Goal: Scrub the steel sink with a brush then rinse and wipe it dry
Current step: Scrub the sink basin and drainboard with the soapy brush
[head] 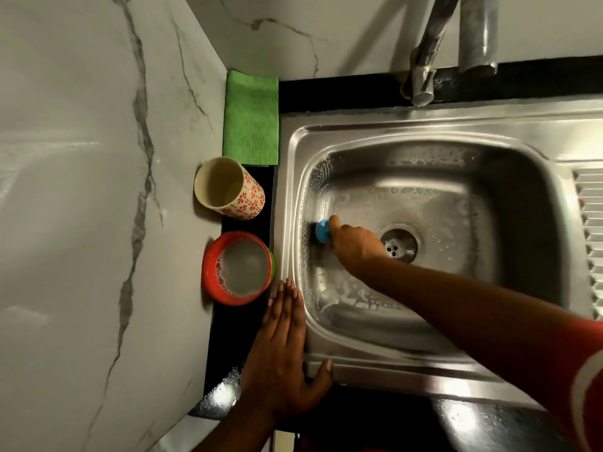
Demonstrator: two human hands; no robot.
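Observation:
The steel sink (pixel 424 132) fills the right of the view, its basin wet and streaked with soap foam. Down in the basin my right hand (pixel 354 238) grips a blue brush (pixel 322 230) and holds it against the left wall, just left of the drain (pixel 398 244). Only the brush's blue top shows; its bristles are hidden. My left hand (pixel 284 347) lies flat with straight fingers on the sink's front-left rim, thumb on the front edge. A folded green cloth (pixel 251 117) lies on the black counter at the back left of the sink.
A chrome tap (pixel 424 66) hangs over the sink's back edge. Left of the sink stand a cream cup with a red pattern (pixel 230 192) and a red bowl of soapy water (pixel 238 267). A marble wall runs close along the left. The ribbed drainboard (pixel 590 223) is at right.

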